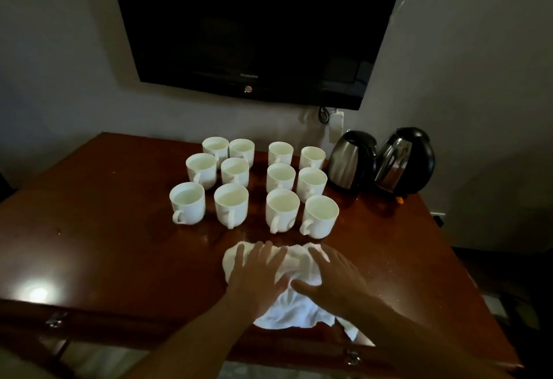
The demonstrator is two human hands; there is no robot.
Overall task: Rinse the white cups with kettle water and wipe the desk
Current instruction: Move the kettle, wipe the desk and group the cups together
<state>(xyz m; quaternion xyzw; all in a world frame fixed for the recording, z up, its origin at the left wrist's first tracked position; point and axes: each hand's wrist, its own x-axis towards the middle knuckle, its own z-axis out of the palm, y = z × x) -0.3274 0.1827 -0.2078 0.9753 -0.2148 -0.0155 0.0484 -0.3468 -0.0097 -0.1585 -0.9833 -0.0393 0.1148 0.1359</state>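
The room is dim, and the near corners of the desk [98, 238] are cut off by the frame. Both hands lie flat on a crumpled white cloth [294, 311] at the near middle of the desk: the left hand [257, 277] and right hand [332, 280] each press it with fingers spread, gripping nothing. Part of the cloth hangs over the near edge, and much of it is hidden under the palms. Just beyond stand twelve white cups [282, 209], upright in two blocks of six; whether any hold water is hard to make out, though the wood around them looks wet. At the far right sit two kettles [353, 163], touching, lids down. A dark television [254, 25] hangs on the wall above, its top cut off.
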